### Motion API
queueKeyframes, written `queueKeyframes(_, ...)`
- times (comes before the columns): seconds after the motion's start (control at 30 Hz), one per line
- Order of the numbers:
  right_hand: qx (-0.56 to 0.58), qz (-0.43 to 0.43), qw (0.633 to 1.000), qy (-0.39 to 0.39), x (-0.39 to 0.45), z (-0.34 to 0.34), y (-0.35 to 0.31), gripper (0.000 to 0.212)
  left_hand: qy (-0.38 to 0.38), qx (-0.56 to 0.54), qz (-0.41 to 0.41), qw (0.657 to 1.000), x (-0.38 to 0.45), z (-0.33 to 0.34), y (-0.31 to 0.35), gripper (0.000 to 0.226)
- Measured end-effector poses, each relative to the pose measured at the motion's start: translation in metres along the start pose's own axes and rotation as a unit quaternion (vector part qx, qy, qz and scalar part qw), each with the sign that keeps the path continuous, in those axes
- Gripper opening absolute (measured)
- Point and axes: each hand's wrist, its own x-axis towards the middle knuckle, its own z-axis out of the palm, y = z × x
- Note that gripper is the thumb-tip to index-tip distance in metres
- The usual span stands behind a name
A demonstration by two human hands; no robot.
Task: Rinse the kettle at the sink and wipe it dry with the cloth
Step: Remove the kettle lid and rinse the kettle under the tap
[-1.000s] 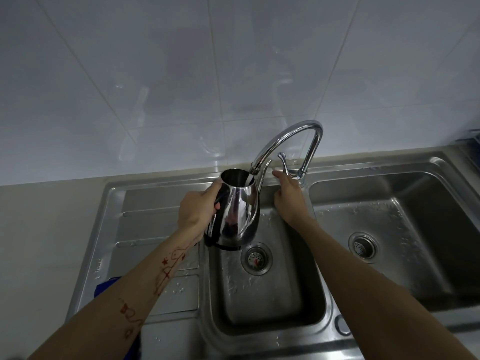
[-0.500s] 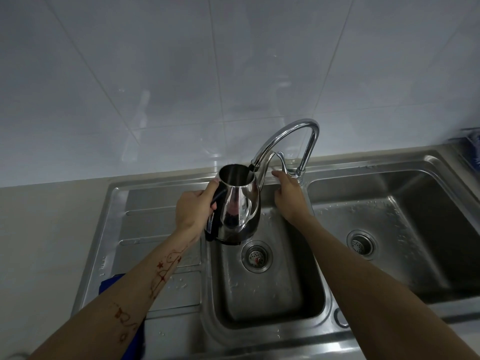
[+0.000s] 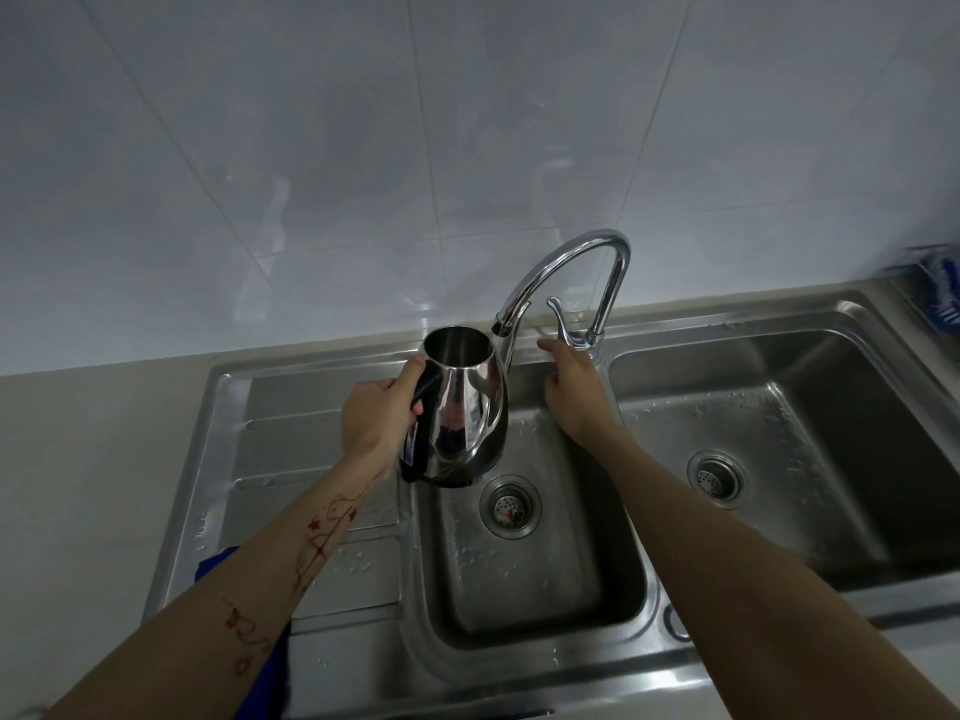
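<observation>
A shiny steel kettle (image 3: 462, 413) with a black handle and an open top hangs upright over the left edge of the middle sink basin (image 3: 524, 574). My left hand (image 3: 376, 415) is wrapped around its handle. The kettle's mouth sits just left of and below the tap spout (image 3: 506, 317). My right hand (image 3: 571, 379) rests at the base of the tap lever (image 3: 558, 319), fingers around it. No water stream shows. A blue cloth (image 3: 270, 652) lies on the drainboard, mostly hidden under my left forearm.
The steel drainboard (image 3: 291, 439) lies to the left, with a beige counter (image 3: 78, 485) beyond it. A second basin (image 3: 779, 449) is on the right. A blue and white item (image 3: 943, 298) sits at the far right edge. White tiles back the sink.
The kettle and my left hand have shifted slightly left, so the mouth is no longer directly under the spout. My right hand stays at the tap lever.
</observation>
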Motion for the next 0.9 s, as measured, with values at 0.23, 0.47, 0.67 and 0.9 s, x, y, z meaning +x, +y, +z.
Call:
queueKeyframes(0.23, 0.000, 0.014, 1.000, -0.004, 0.004, 0.001, 0.006, 0.054, -0.009, 0.006, -0.017, 1.000, 0.011, 0.012, 0.006, 0.065)
queueKeyframes(0.47, 0.001, 0.018, 1.000, -0.013, 0.011, 0.004, 0.011, 0.054, -0.010, -0.002, -0.029, 1.000, 0.017, 0.020, 0.009, 0.065)
queueKeyframes(0.67, 0.004, 0.020, 1.000, -0.016, 0.016, 0.007, 0.013, 0.054, -0.014, 0.001, -0.030, 0.999, 0.019, 0.021, 0.010, 0.063)
queueKeyframes(0.9, 0.001, 0.007, 1.000, 0.025, 0.035, 0.003, 0.014, 0.064, -0.018, 0.010, -0.029, 0.999, 0.021, 0.020, 0.008, 0.067)
